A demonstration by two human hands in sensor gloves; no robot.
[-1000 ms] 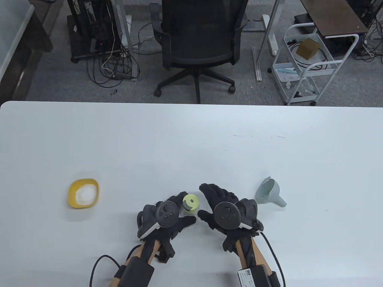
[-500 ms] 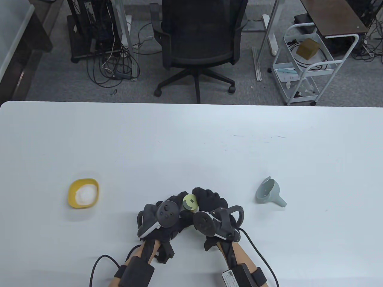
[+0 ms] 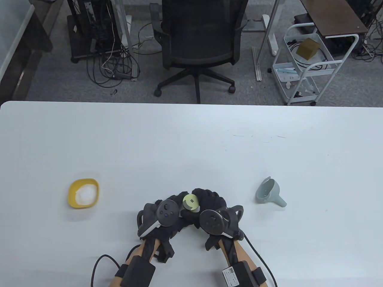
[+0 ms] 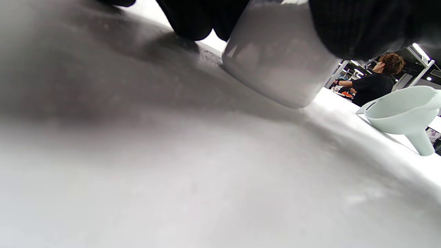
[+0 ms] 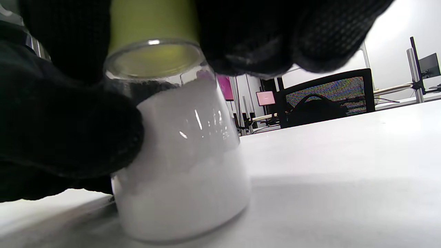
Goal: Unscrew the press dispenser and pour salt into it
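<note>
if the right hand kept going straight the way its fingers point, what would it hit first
The dispenser: the right hand points up-left and already grips its green cap. Beyond it, probably the left hand holding the body.

Glossy clear glass dispenser (image 5: 179, 155) w/ matt green plastic cap (image 3: 191, 202); smooth white table (image 3: 191, 143).

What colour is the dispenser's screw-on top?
Yellow-green, on the clear glass press dispenser's round plastic top; it shows best in the table view.

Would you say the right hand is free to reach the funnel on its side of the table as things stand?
Probably not at once: the right hand grips the dispenser's green cap. The table toward the funnel looks unobstructed once it lets go.
</note>
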